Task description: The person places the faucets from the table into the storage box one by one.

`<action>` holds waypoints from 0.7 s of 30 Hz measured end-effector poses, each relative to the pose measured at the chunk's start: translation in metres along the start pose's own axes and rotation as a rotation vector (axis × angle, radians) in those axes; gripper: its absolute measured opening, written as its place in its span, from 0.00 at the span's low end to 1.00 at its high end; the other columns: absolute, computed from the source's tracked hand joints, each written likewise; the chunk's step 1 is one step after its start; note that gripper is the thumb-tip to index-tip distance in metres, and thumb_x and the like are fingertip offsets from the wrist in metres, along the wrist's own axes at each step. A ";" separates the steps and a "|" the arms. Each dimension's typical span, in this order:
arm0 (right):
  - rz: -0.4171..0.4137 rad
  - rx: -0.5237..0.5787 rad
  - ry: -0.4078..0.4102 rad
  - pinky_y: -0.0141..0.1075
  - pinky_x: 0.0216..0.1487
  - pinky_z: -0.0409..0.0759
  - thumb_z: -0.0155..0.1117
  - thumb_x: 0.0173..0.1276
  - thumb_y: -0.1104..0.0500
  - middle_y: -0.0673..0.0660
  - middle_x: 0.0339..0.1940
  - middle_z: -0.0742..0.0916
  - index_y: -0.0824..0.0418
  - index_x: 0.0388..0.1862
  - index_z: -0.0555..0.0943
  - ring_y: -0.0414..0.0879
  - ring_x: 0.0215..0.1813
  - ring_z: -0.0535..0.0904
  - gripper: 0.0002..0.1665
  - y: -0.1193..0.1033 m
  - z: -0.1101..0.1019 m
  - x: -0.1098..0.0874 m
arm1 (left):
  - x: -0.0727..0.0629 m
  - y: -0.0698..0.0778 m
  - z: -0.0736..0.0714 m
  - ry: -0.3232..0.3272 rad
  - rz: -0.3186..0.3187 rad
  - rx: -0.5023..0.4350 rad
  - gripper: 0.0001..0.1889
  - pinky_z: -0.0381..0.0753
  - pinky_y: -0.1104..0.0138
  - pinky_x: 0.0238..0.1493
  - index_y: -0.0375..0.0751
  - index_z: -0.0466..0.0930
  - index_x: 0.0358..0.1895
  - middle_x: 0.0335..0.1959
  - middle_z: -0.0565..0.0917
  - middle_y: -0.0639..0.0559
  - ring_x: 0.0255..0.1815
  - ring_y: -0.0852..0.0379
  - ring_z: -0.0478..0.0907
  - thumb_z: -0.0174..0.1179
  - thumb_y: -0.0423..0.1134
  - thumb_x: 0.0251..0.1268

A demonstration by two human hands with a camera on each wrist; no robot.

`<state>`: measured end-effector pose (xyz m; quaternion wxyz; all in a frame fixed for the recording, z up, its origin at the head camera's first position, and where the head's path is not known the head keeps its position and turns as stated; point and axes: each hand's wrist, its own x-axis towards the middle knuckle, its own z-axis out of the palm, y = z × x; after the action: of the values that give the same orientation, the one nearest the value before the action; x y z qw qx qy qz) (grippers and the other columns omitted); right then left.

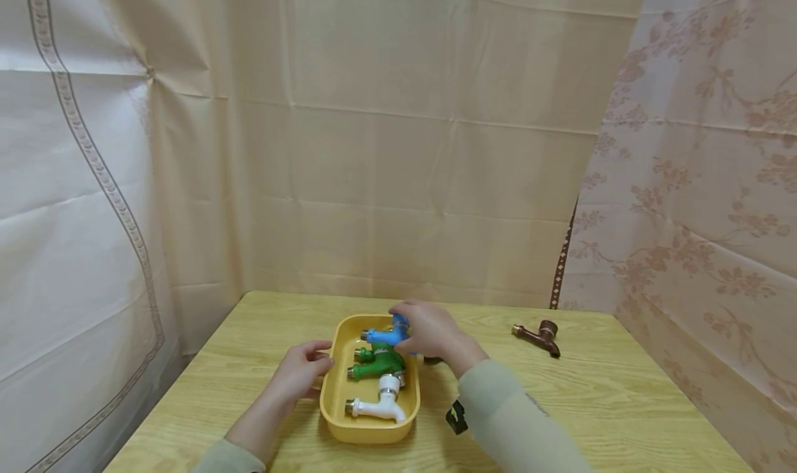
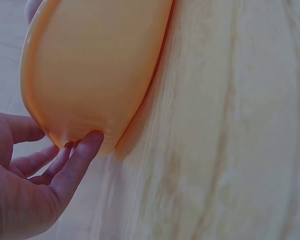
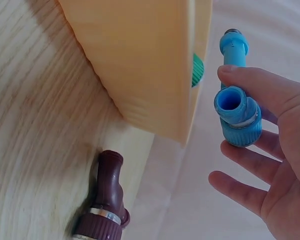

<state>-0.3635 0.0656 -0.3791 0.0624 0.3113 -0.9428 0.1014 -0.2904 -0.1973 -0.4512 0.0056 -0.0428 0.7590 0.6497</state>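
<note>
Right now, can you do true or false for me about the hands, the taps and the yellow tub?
1. The right hand holds the blue faucet. True.
2. The white faucet lies inside the yellow tub. True.
3. The left hand grips the white faucet. False: it touches the yellow tub.
4. Every faucet lies inside the yellow tub. False: a brown faucet lies on the wooden table.
5. A green faucet is inside the yellow tub. True.
</note>
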 end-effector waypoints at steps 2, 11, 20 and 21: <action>-0.005 -0.012 -0.005 0.46 0.58 0.81 0.80 0.57 0.45 0.52 0.65 0.81 0.51 0.69 0.78 0.48 0.58 0.80 0.41 -0.002 0.002 0.002 | 0.000 0.000 0.000 0.000 0.001 -0.003 0.23 0.90 0.50 0.32 0.30 0.72 0.68 0.50 0.78 0.36 0.46 0.44 0.82 0.58 0.30 0.71; -0.014 -0.066 -0.023 0.44 0.56 0.82 0.80 0.58 0.44 0.51 0.65 0.81 0.50 0.69 0.78 0.47 0.58 0.80 0.41 -0.014 0.005 0.011 | 0.001 -0.002 0.000 -0.006 0.023 -0.025 0.24 0.89 0.49 0.31 0.29 0.71 0.68 0.50 0.79 0.35 0.43 0.45 0.83 0.58 0.30 0.71; 0.001 -0.051 -0.058 0.45 0.56 0.82 0.80 0.58 0.44 0.52 0.65 0.81 0.51 0.69 0.78 0.48 0.57 0.80 0.40 -0.025 0.011 0.017 | 0.000 -0.002 0.000 -0.006 0.011 -0.014 0.23 0.89 0.50 0.31 0.29 0.72 0.68 0.50 0.78 0.36 0.44 0.43 0.83 0.58 0.30 0.71; 0.003 -0.052 -0.061 0.45 0.56 0.82 0.80 0.58 0.43 0.52 0.65 0.81 0.50 0.69 0.78 0.48 0.57 0.80 0.40 -0.025 0.012 0.017 | 0.000 -0.002 0.000 -0.007 0.011 -0.012 0.23 0.89 0.50 0.31 0.29 0.72 0.68 0.50 0.78 0.36 0.45 0.43 0.83 0.58 0.30 0.71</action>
<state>-0.3623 0.0332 -0.3834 0.0412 0.3113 -0.9470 0.0674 -0.2903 -0.1974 -0.4529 0.0042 -0.0363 0.7552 0.6545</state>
